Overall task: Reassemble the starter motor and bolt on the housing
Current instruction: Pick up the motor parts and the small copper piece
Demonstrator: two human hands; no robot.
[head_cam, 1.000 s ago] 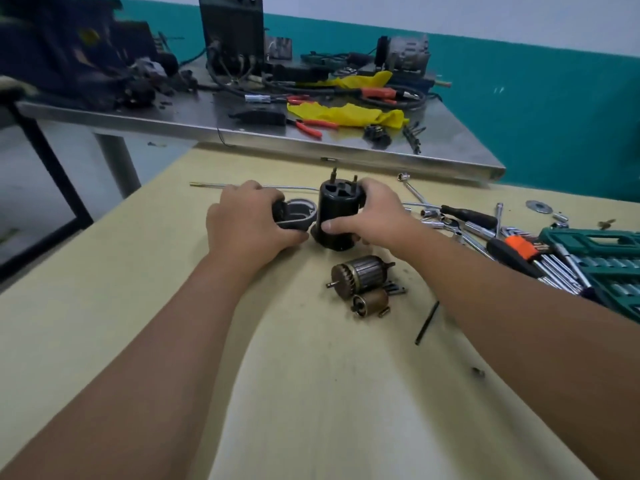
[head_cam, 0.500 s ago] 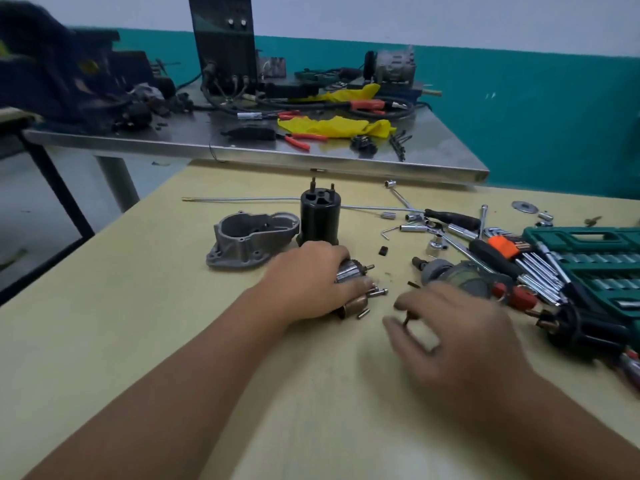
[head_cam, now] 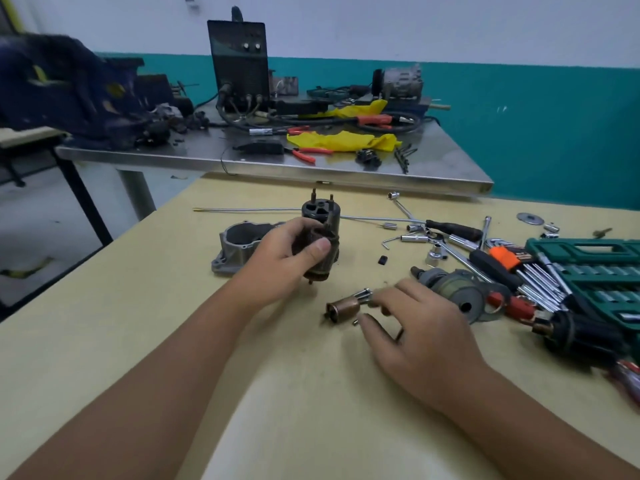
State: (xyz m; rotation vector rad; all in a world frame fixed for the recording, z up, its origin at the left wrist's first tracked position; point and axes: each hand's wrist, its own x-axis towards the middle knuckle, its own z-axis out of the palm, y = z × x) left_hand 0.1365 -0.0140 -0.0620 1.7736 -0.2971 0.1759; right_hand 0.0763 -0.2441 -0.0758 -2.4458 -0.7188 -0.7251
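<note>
My left hand (head_cam: 284, 261) grips the copper-wound armature (head_cam: 316, 271) and holds it upright above the table. Just behind it stands the black motor casing (head_cam: 320, 211) with two studs on top. The grey cast housing (head_cam: 237, 245) lies to the left, partly hidden by that hand. On the table in front lie a small copper-coloured cylinder (head_cam: 343, 308) and a few bolts (head_cam: 363, 294). My right hand (head_cam: 419, 330) hovers over them with fingers loosely spread, the fingertips at the bolts and holding nothing.
A round drive-end part (head_cam: 460, 294) lies right of my right hand. Sockets, hex keys, an orange-marked screwdriver (head_cam: 505, 256) and a green tool case (head_cam: 588, 268) crowd the right side. A long thin rod (head_cam: 249, 209) lies behind the casing. A steel bench (head_cam: 433, 168) stands beyond.
My left hand has lifted the armature off the table and raised it in front of the black casing. My right hand has moved left to the bolts beside the copper cylinder.
</note>
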